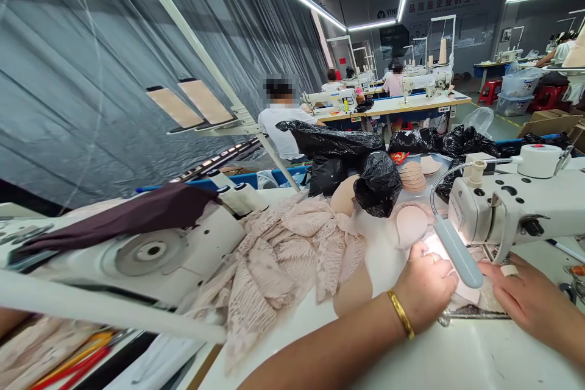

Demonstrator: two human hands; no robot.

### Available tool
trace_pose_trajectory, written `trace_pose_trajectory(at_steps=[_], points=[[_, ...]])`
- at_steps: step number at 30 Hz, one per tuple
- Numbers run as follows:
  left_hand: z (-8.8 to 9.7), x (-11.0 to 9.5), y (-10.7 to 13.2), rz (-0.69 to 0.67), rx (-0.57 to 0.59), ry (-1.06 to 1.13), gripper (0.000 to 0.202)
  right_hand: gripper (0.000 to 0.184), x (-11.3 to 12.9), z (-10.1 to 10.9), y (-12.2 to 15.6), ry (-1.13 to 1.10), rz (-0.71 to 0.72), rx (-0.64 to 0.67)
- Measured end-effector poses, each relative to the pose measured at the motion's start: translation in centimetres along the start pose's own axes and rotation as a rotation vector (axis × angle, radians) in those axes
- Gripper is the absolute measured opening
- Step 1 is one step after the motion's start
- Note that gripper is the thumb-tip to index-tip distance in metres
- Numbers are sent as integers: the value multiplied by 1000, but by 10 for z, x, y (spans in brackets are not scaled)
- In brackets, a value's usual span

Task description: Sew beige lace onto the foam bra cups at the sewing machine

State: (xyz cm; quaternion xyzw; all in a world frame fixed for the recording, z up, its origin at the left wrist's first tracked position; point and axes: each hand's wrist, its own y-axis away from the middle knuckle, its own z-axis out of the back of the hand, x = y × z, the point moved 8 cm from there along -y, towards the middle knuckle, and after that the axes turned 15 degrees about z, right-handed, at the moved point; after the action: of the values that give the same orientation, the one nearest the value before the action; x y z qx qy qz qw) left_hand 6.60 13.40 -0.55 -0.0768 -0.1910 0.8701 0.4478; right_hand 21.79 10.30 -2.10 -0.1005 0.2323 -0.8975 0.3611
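On the right, a white sewing machine [516,201] stands with a grey lamp [457,253] hanging by its needle area and lighting the work. My left hand [425,286], with a gold bracelet at the wrist, is closed on a pale beige fabric piece [467,294] left of the needle. The lamp head hides part of that piece. My right hand [525,292] lies under the machine head, fingers stretched forward over the cloth beside the presser area. A rounded beige cup [411,225] rests just beyond my left hand.
A heap of beige lace [292,250] covers the table's middle. Behind it are black plastic bags [377,183] and stacked beige cups [412,177]. Another machine [159,250], partly under dark cloth [123,216], stands left. A person in white [281,134] sits ahead.
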Motion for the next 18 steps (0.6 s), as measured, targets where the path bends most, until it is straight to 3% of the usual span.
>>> trace_pose_trajectory(at_steps=[6,10,18], points=[[12,-18,12,-14,36,87,11,36,23,-4,-7,-253,51,258],[7,-16,11,-18,93,92,11,35,20,-10,-3,-264,42,261],[1,7,-1,-27,198,118,17,36,17,-17,-4,-236,7,216]])
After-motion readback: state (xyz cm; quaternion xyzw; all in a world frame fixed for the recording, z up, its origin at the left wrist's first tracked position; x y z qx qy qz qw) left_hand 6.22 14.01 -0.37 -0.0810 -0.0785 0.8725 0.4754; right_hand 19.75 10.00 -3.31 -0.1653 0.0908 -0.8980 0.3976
